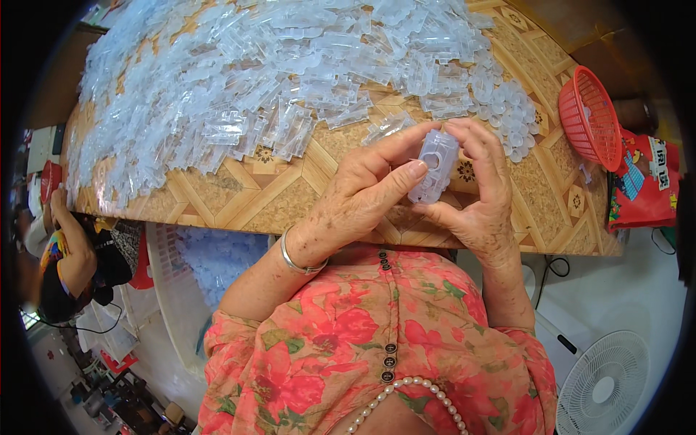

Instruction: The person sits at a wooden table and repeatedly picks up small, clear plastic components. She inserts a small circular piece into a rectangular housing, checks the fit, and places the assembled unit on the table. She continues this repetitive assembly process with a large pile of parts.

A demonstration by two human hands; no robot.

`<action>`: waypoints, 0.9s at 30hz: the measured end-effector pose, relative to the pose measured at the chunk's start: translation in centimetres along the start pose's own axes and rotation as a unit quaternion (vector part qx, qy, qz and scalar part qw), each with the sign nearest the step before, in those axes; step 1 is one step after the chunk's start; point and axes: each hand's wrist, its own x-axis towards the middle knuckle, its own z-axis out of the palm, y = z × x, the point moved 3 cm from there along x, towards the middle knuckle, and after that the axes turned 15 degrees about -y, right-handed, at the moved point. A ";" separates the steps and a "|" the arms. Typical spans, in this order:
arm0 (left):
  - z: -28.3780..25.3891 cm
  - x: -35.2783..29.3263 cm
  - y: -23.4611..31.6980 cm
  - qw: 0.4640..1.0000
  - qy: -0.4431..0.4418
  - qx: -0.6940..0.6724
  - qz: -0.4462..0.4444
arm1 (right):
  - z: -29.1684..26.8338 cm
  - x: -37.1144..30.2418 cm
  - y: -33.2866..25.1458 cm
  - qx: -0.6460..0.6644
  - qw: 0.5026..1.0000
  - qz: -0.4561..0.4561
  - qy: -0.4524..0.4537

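Between my two hands, above the table's near edge, is a translucent plastic part (436, 165), oblong, with a round opening in its face. My left hand (373, 181) presses its thumb on the part's face, fingers behind it. My right hand (480, 181) curls around the other side, with fingertips at the top and the thumb at the lower end. Just beyond my hands lie flat clear plastic pieces (290, 129) at the front of a large heap (290, 58). Small round clear caps (500, 105) are gathered beyond my right hand.
A red plastic basket (591, 119) and a red printed bag (645, 181) are at the table's right end. A white fan (605, 384) stands at lower right. A white crate (168, 290) holding bluish pieces is below the table's left edge. Another person's arm (72, 246) shows at far left.
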 end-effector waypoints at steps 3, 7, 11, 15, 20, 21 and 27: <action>-0.2 0.0 -0.1 1.000 -0.013 0.002 -0.014 | 0.2 0.0 0.2 0.009 1.000 -0.009 -0.012; -0.2 -0.1 0.3 0.996 -0.023 -0.060 -0.058 | -0.1 -0.6 0.0 0.030 1.000 -0.005 0.000; 0.0 -0.1 0.5 0.997 -0.023 -0.053 -0.048 | 0.2 -0.4 0.0 0.030 0.999 -0.025 -0.001; -0.1 0.1 0.5 0.998 -0.047 0.012 -0.033 | 0.3 -0.4 -0.1 0.010 0.999 -0.033 0.010; 0.1 0.0 0.6 0.998 -0.038 -0.018 -0.044 | 0.4 -0.3 0.0 0.001 0.999 -0.050 0.016; 0.1 0.1 0.6 0.999 -0.033 -0.019 -0.036 | 0.4 -0.3 0.0 -0.001 0.998 -0.053 0.017; -0.1 0.0 0.6 0.998 -0.042 0.038 -0.041 | 0.7 -0.3 -0.1 -0.011 0.998 -0.055 0.026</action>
